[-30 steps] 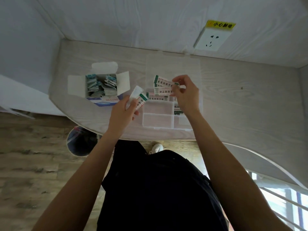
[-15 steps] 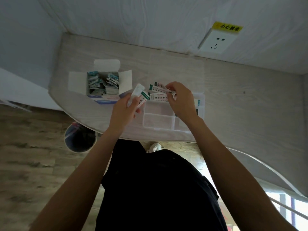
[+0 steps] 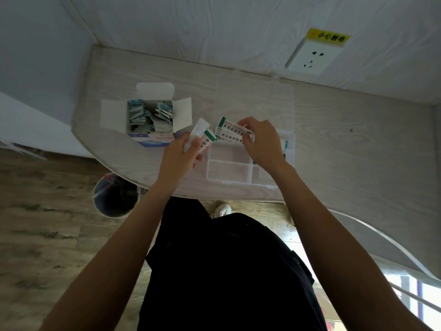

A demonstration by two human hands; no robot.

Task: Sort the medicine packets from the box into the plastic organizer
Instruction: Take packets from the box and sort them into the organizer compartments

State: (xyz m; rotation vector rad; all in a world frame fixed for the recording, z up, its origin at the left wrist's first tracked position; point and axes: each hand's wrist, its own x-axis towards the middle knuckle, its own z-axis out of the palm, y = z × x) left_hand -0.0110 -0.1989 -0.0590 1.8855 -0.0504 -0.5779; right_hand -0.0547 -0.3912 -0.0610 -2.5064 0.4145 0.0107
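An open white and blue cardboard box (image 3: 152, 137) full of medicine packets (image 3: 150, 115) stands on the left of the table. A clear plastic organizer (image 3: 229, 170) lies before me, its lid open toward the wall. My left hand (image 3: 181, 156) grips a small bunch of white packets with green ends (image 3: 202, 137) just left of the organizer. My right hand (image 3: 260, 142) pinches one such packet (image 3: 230, 126) low over the organizer's far left compartment, where other packets (image 3: 229, 138) lie. More packets (image 3: 285, 145) show in a right compartment.
The pale wood-grain table (image 3: 346, 139) has a curved front edge and meets white walls at the back and left. A wall socket (image 3: 312, 58) with a yellow label sits at the back right. A waste bin (image 3: 115, 195) stands on the floor below the table's left.
My right hand has lowered its packet from above the organizer down to the far left compartment. My left hand has kept its bunch of packets almost still.
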